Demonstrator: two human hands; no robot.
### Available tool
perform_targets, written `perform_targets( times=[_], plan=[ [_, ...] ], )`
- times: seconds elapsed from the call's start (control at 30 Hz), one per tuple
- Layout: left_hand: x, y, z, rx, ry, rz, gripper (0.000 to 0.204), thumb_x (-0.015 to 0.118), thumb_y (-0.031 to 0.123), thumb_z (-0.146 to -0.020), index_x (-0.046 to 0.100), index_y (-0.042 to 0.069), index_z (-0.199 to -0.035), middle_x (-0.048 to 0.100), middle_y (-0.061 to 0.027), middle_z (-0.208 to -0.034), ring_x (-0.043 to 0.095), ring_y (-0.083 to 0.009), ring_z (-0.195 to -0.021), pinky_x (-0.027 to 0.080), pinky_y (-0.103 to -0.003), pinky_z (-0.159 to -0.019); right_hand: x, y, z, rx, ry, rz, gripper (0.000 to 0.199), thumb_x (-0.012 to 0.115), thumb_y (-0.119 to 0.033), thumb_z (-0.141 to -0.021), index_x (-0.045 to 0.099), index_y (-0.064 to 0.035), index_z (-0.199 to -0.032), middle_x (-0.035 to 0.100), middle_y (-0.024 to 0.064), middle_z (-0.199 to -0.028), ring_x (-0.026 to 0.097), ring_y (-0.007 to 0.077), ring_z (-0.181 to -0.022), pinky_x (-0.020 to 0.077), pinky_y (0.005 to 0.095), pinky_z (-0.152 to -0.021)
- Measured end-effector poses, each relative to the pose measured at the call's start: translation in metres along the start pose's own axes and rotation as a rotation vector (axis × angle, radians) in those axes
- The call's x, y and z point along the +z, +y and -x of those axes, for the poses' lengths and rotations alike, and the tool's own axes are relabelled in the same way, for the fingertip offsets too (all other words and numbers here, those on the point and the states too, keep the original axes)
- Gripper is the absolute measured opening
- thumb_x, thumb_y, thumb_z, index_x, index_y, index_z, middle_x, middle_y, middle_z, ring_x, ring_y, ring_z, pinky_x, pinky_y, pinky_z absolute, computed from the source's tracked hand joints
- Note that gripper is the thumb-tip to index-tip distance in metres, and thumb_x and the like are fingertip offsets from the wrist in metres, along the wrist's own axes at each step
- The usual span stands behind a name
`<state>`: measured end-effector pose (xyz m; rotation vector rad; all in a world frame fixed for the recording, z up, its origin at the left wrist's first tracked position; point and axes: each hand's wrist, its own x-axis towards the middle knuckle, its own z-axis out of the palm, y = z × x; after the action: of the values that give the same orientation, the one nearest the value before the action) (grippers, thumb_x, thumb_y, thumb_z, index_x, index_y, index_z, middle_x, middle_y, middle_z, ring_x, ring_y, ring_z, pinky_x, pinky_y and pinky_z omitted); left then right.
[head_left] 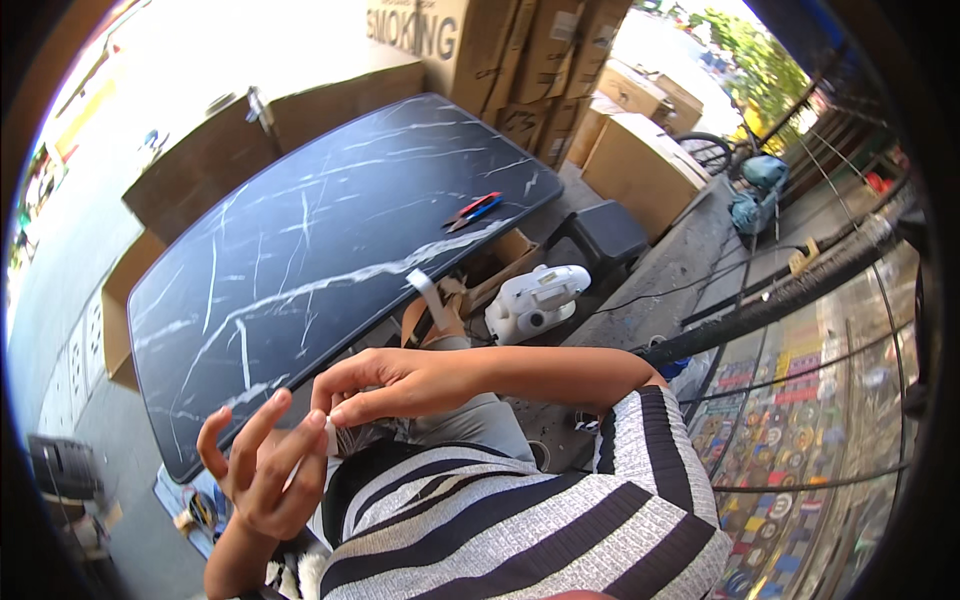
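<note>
My left hand (pixel 262 468) is raised in front of my chest with its fingers spread apart. My right hand (pixel 392 385) reaches across to it and pinches a small white piece (pixel 329 438) at the tip of my left index finger; what the piece is I cannot tell. Just beyond both hands lies a black marble-patterned tabletop (pixel 320 230). A strip of white tape (pixel 429 296) hangs from its near edge. Red and blue scissors (pixel 471 211) lie near its far right corner, away from both hands.
Cardboard boxes (pixel 640 165) stand behind and to the right of the tabletop. A white handheld appliance (pixel 532 300) and a black stool (pixel 606 236) sit on the ground below it. A glass display case (pixel 800 420) with colourful patches is at my right.
</note>
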<state>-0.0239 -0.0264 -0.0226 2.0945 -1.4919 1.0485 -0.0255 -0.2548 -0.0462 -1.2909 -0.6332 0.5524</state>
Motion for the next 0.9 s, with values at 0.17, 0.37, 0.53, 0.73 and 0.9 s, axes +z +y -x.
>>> perform_targets(
  times=[0.17,0.37,0.53,0.73,0.9],
  plan=[
    [-0.003,-0.003,0.015,0.026,0.023,-0.139,0.016,0.081,0.017,-0.081,0.067,0.018,-0.073,0.071,0.0103,-0.102,0.066,-0.0209,-0.112,0.027,-0.061,-0.112,-0.002,-0.003,-0.002,-0.085,0.035,0.130,0.031,0.061,-0.034,-0.101,0.066,-0.0034,-0.098,0.060,0.0003,-0.089,0.055,0.0082,-0.089,0.0455,0.0276,-0.082],
    [-0.030,-0.002,0.004,0.052,0.013,-0.249,0.012,0.081,0.018,-0.080,0.073,0.019,-0.090,0.069,0.0113,-0.107,0.063,-0.0200,-0.114,0.022,-0.064,-0.115,0.013,-0.017,-0.019,-0.254,0.033,0.188,0.026,0.066,-0.028,-0.098,0.066,-0.0025,-0.097,0.061,0.0011,-0.089,0.056,0.0096,-0.089,0.0460,0.0279,-0.082],
    [-0.041,-0.022,0.008,-0.127,0.120,-0.080,0.051,0.083,0.034,-0.077,0.064,0.014,-0.120,0.061,-0.0093,-0.129,0.056,-0.0288,-0.124,0.030,-0.059,-0.114,0.007,-0.037,-0.041,-0.094,0.048,-0.111,0.020,0.068,-0.019,-0.094,0.068,-0.0012,-0.102,0.061,0.0033,-0.103,0.056,0.0112,-0.098,0.0443,0.0282,-0.089],
    [-0.002,-0.049,0.058,-0.454,0.054,0.726,0.115,0.089,0.053,-0.065,0.030,0.006,-0.152,0.048,-0.0148,-0.146,0.048,-0.0300,-0.134,0.037,-0.047,-0.110,-0.049,-0.114,-0.058,-0.338,-0.065,-0.092,0.037,0.047,-0.025,-0.101,0.052,0.0032,-0.124,0.055,0.0177,-0.125,0.054,0.0271,-0.114,0.0433,0.0406,-0.099],
    [0.035,-0.035,0.088,-0.525,0.025,0.944,0.115,0.094,0.048,-0.060,0.035,0.007,-0.149,0.047,-0.0129,-0.146,0.044,-0.0263,-0.137,0.033,-0.044,-0.113,-0.062,-0.197,-0.057,-0.303,-0.409,-0.219,0.055,0.036,-0.035,-0.105,0.033,0.0022,-0.146,0.039,0.0223,-0.149,0.039,0.0375,-0.138,0.0307,0.0538,-0.115]
  ],
)
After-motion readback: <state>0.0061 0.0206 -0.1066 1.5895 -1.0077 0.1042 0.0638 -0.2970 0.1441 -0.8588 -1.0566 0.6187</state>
